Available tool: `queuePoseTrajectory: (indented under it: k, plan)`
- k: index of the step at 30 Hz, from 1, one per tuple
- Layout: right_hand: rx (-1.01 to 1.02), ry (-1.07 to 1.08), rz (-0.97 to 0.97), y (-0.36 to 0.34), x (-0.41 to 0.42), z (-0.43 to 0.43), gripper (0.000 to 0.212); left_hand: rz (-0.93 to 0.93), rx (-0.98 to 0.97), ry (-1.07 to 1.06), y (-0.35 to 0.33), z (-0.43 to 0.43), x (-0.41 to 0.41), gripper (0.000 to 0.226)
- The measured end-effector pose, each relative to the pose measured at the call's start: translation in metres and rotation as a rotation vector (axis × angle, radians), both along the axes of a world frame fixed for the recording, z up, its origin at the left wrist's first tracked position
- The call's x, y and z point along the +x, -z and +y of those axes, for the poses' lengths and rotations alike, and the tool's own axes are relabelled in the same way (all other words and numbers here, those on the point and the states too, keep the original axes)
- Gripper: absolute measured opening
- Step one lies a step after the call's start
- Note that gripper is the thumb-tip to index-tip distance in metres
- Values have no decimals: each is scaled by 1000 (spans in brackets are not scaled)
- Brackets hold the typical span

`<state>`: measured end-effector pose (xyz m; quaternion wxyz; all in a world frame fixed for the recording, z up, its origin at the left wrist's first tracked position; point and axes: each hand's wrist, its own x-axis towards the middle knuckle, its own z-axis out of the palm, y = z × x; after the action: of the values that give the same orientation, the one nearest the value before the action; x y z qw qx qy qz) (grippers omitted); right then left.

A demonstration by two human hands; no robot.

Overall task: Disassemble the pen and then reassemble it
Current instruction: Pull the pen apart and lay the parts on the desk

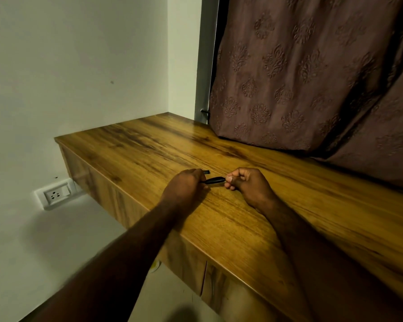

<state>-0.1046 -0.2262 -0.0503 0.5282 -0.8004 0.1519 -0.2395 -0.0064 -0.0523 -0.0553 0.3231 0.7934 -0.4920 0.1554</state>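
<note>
Pen (215,180) btwn L hand (186,184) & R hand (247,184), unmarked.

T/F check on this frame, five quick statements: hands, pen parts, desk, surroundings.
1. Both hands are over the wooden desk. True.
2. The left hand is empty. False: it is closed around black pen parts, with a short black piece sticking out past its fingers.
3. The right hand pinches the end of a black pen piece. True.
4. A pen cap lies loose on the desk far from the hands. False: no loose part shows on the desk.
5. A wall socket sits to the left, below desk level. True.
</note>
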Motion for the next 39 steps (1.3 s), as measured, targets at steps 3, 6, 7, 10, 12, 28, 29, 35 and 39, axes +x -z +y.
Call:
queuePoseTrajectory:
  k: [3, 6, 7, 10, 12, 28, 29, 35, 39]
  plan:
    - [69, 65, -58, -2, -3, -3, 16, 28, -21, -45, 0, 2, 1, 16]
    - [125, 126, -87, -5, -8, -9, 15, 20, -32, -50, 0, 3, 1, 16]
    - [78, 142, -66, -5, -8, -10, 15, 14, -29, -49, 0, 2, 1, 15]
    - [-276, 175, 61, -3, -6, -10, 16, 5, -23, -58, 1, 1, 2, 15]
    - [-493, 182, 121, -2, -4, -10, 19, 5, -20, -57, 1, 1, 2, 16]
    - [-667, 231, 207, -1, -7, -11, 39, 19, -14, -57, 0, 1, 1, 13]
    - [-630, 244, 192, 0, -7, -11, 43, 15, -11, -62, 0, 1, 1, 13]
    - [-335, 441, -34, 3, -10, -19, 21, -37, -29, -52, 1, 1, 4, 17]
    - [-65, 535, -185, 1, -13, -19, 19, -81, -41, -27, 2, 0, 7, 24]
